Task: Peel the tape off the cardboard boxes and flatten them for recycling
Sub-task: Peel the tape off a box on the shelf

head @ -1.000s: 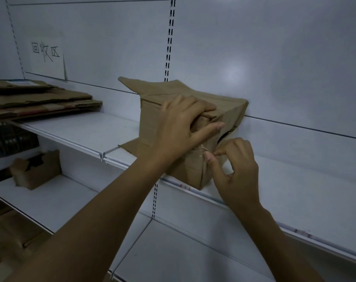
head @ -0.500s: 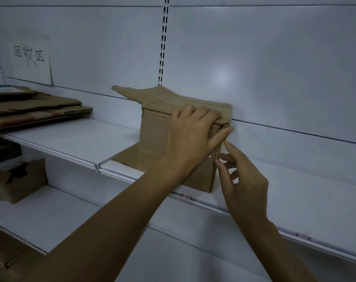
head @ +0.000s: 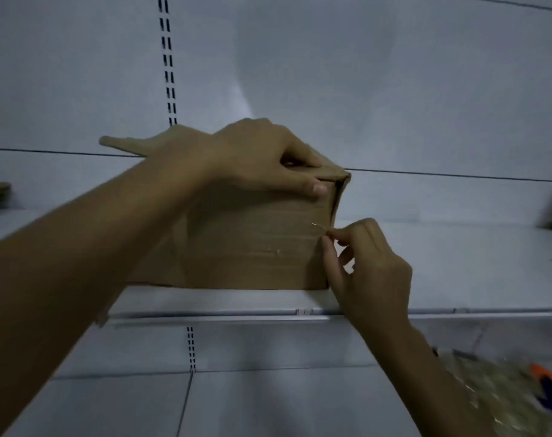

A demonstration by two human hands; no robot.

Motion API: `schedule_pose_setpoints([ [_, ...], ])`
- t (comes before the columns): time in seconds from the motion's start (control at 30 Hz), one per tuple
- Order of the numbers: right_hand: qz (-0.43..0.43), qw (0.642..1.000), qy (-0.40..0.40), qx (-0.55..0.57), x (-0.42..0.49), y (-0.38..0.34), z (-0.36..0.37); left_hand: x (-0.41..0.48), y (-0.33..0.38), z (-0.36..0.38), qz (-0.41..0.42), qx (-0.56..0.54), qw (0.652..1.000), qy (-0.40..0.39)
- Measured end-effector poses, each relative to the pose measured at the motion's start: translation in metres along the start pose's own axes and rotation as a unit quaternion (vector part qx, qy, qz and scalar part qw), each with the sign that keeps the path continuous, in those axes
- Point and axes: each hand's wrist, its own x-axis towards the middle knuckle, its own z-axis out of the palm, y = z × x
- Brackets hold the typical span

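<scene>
The box (head: 252,244) stands on a white shelf (head: 441,279), broad face toward the camera, long axis along the shelf edge, a flap (head: 126,145) jutting left. The left hand (head: 262,156) grips its top right edge. The right hand (head: 372,263) pinches tape (head: 318,227) at the right corner. A white slotted back panel (head: 363,74) rises behind.

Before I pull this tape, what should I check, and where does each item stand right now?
1. Cardboard box resting on the shelf: ok.
2. Left hand gripping the box's top right edge to steady it: ok.
3. Right hand pinching the tape end at the front right corner: ok.
4. Tape end lifted off the cardboard: ok, a small glint shows.
5. Tape's full run along the box: cannot tell, the clear tape barely shows.
</scene>
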Motion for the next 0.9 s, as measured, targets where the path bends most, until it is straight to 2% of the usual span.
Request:
schedule_pose_setpoints([
  [0.1,0.039,0.998,-0.048,-0.008,0.012,-0.007,-0.010,0.006,-0.014,0.008,0.036,-0.084,0.996,-0.010],
  [0.2,0.041,0.995,-0.082,-0.032,0.011,-0.019,-0.012,0.012,-0.020,0.018,0.060,-0.099,0.993,0.006],
  [0.3,0.057,0.994,-0.058,-0.073,0.000,-0.037,-0.006,0.011,-0.022,0.014,0.063,-0.120,0.991,-0.005],
  [0.4,0.088,0.991,-0.006,-0.101,-0.005,-0.050,0.002,0.007,-0.021,0.014,0.067,-0.123,0.990,-0.009],
  [0.5,0.094,0.982,-0.002,-0.162,-0.011,-0.057,0.007,0.006,-0.021,0.016,0.074,-0.121,0.990,-0.008],
  [0.7,0.076,0.977,-0.026,-0.198,0.003,-0.059,-0.010,0.000,-0.018,0.014,0.064,-0.104,0.993,-0.004],
  [0.9,0.043,0.935,-0.112,-0.335,0.035,-0.057,-0.017,-0.004,-0.014,0.015,0.060,-0.074,0.995,0.008],
])
